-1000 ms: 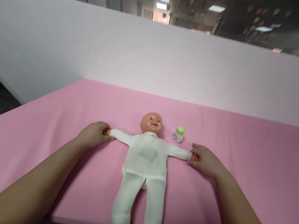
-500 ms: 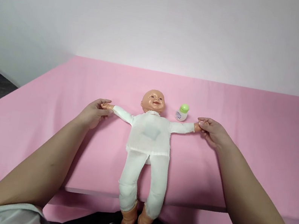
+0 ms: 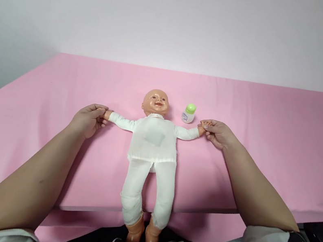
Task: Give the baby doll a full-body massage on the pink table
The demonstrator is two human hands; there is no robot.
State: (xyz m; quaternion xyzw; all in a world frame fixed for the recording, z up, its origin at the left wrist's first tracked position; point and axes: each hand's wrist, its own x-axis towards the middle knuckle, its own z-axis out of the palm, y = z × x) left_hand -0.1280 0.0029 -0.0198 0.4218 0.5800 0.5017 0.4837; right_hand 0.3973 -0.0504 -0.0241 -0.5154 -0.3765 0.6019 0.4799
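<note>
Both our left hand (image 3: pixel 90 119) and right hand (image 3: pixel 218 134) are pinching the doll (image 3: pixel 154 144) by its hands; with feet (image 3: pixel 135 233) overhanging the near edge of the surface (image 3: pixel 281 145), tugging could be sliding it off.

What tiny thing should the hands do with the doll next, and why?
Maybe gently fold the arms of the doll inward, because they're stretched out sideways, and the left hand and the right hand each hold one by its end.

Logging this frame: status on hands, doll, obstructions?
Left hand, right hand: each gripping one hand of doll. Lying face-up, arms outstretched. Green-capped bottle beside head, blocking neither hand.
</note>
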